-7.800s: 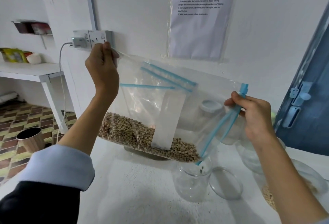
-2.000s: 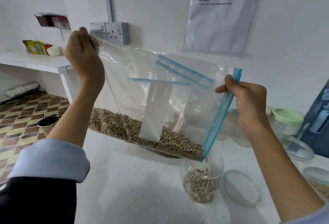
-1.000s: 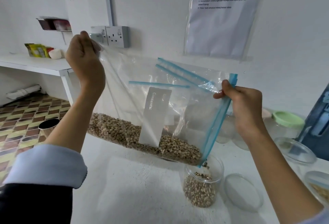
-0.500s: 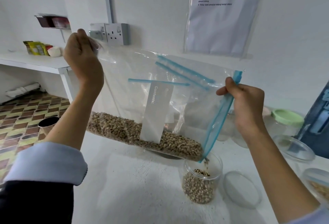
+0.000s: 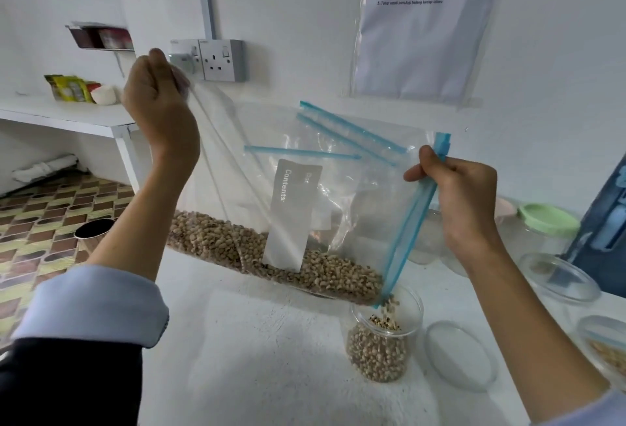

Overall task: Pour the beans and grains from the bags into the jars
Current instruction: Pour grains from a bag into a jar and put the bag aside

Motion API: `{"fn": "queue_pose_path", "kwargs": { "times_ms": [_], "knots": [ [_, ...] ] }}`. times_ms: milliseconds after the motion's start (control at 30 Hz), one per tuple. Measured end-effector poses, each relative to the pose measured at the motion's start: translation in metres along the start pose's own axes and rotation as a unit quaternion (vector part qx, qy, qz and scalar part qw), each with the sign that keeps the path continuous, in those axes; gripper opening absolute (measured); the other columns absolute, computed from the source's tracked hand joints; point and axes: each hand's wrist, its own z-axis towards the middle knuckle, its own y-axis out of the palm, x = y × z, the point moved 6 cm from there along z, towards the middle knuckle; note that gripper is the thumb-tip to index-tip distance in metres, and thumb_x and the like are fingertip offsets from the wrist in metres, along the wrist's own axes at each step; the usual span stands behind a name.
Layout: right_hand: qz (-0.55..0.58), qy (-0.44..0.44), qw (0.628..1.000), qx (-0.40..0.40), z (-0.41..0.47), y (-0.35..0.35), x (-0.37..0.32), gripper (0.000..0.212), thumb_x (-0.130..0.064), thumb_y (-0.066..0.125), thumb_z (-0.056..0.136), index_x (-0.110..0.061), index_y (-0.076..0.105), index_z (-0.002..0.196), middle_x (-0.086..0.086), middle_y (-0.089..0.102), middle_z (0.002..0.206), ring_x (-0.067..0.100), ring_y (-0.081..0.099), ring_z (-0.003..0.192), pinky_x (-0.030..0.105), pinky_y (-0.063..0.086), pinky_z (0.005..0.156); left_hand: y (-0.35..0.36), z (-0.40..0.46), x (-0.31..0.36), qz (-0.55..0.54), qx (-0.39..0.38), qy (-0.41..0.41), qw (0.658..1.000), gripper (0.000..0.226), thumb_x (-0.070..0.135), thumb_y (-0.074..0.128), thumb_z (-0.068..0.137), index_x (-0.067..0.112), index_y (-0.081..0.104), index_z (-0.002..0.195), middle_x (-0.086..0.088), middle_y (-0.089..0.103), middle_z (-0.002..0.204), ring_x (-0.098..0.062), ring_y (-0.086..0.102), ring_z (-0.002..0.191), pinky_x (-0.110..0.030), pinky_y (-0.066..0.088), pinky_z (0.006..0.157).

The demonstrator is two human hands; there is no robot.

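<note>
Holding the bag (image 5: 305, 188) slung between my two hands, I have it tilted so its long axis runs down from upper left to lower right. My left hand (image 5: 159, 110) is the high end: its fingers are curled tight, pinching the closed bottom corner of the plastic up near the wall socket (image 5: 220, 59). My right hand (image 5: 464, 198) is lower and further right, fingers and thumb pinched on the blue zip strip (image 5: 413, 222) near its top. That strip hangs almost straight down from my right fingers, and its lowest corner is the spout.

The relation I care about is that corner against the jar (image 5: 382, 334). The jar stands on the desk (image 5: 271, 358) directly below the spout, down and a little left of my right hand, and the corner sits just over the rim on the near-left side. Beans (image 5: 271, 253) lie banked along the bag's lower edge, sloping toward the spout, and a few are dropping through the mouth now. I judge the jar more than half full, with a good share still in the bag.

The right hand is nearer the jar, so it steers; the left sets the slope. Lifting the left hand speeds the flow, I reckon, and the risk is beans spilling over the rim. The jar's clear lid (image 5: 460, 354) lies flat on the desk just to the right.
</note>
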Motion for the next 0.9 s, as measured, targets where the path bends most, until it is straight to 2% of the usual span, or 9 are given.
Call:
{"fn": "queue_pose_path", "kwargs": {
  "times_ms": [67,200,367,467,567,633,733,900],
  "knots": [
    [0.021,-0.004,1.000,0.020,0.000,-0.002,-0.001,0.033,-0.026,0.062,0.091,-0.017,0.067,0.059,-0.010,0.065,0.060,-0.004,0.054,0.058,0.002,0.039,0.058,0.000,-0.001,0.000,-0.004,0.006,-0.002,1.000,0.038,0.015,0.036,0.098,0.020,0.043,0.061,0.002,0.043,0.051,-0.011,0.037,0.046,-0.015,0.029,0.047],
    [0.013,-0.009,1.000,0.012,0.000,0.001,-0.001,0.033,-0.026,0.063,0.090,-0.019,0.067,0.057,-0.011,0.065,0.059,-0.004,0.054,0.059,0.002,0.039,0.059,0.001,-0.002,0.001,-0.008,0.003,-0.006,1.000,0.039,0.012,0.035,0.098,0.019,0.041,0.061,0.003,0.041,0.052,-0.005,0.037,0.046,-0.014,0.030,0.047],
    [0.026,0.004,1.000,0.012,0.004,0.001,0.001,0.035,-0.026,0.064,0.090,-0.020,0.067,0.055,-0.011,0.066,0.055,-0.002,0.054,0.060,0.003,0.041,0.060,0.000,0.001,0.002,-0.006,0.007,0.001,1.000,0.038,0.015,0.036,0.098,0.020,0.043,0.061,0.002,0.042,0.051,-0.010,0.036,0.045,-0.017,0.029,0.046],
    [0.049,0.001,0.998,0.040,0.006,-0.004,0.000,0.037,-0.025,0.065,0.089,-0.020,0.066,0.053,-0.010,0.065,0.054,0.000,0.054,0.059,0.007,0.042,0.061,0.000,0.003,0.002,-0.014,0.008,-0.002,1.000,0.036,0.018,0.037,0.097,0.019,0.042,0.061,0.001,0.042,0.052,-0.009,0.036,0.046,-0.017,0.030,0.046],
    [0.049,0.007,0.999,0.022,0.008,-0.001,-0.003,0.037,-0.024,0.065,0.089,-0.020,0.066,0.052,-0.011,0.065,0.053,-0.003,0.054,0.058,0.005,0.041,0.062,0.001,0.005,0.003,-0.028,0.009,-0.003,1.000,0.036,0.016,0.037,0.097,0.017,0.041,0.061,0.001,0.042,0.053,-0.006,0.037,0.045,-0.016,0.030,0.046],
    [0.058,0.004,0.998,0.036,0.009,-0.004,-0.003,0.040,-0.024,0.065,0.089,-0.021,0.065,0.049,-0.010,0.065,0.053,-0.001,0.054,0.058,0.010,0.043,0.063,0.004,0.006,0.004,-0.036,0.010,-0.003,0.999,0.035,0.017,0.037,0.097,0.017,0.040,0.062,0.000,0.041,0.054,-0.007,0.036,0.047,-0.016,0.030,0.046],
    [0.046,0.002,0.999,0.007,0.009,-0.001,-0.005,0.036,-0.024,0.064,0.089,-0.018,0.066,0.054,-0.012,0.064,0.052,-0.005,0.054,0.058,0.002,0.040,0.060,0.006,0.007,0.005,-0.036,0.003,-0.001,0.999,0.035,0.016,0.037,0.097,0.017,0.041,0.062,0.000,0.041,0.054,-0.006,0.036,0.046,-0.015,0.030,0.046],
    [0.057,0.003,0.998,0.016,0.009,-0.001,-0.005,0.035,-0.023,0.064,0.089,-0.016,0.066,0.055,-0.012,0.065,0.053,-0.004,0.054,0.057,0.002,0.039,0.059,0.006,0.011,0.009,-0.023,0.011,0.014,1.000,0.034,0.031,0.040,0.092,0.020,0.042,0.060,0.001,0.040,0.051,-0.010,0.034,0.045,-0.019,0.028,0.045]
  ]
}}
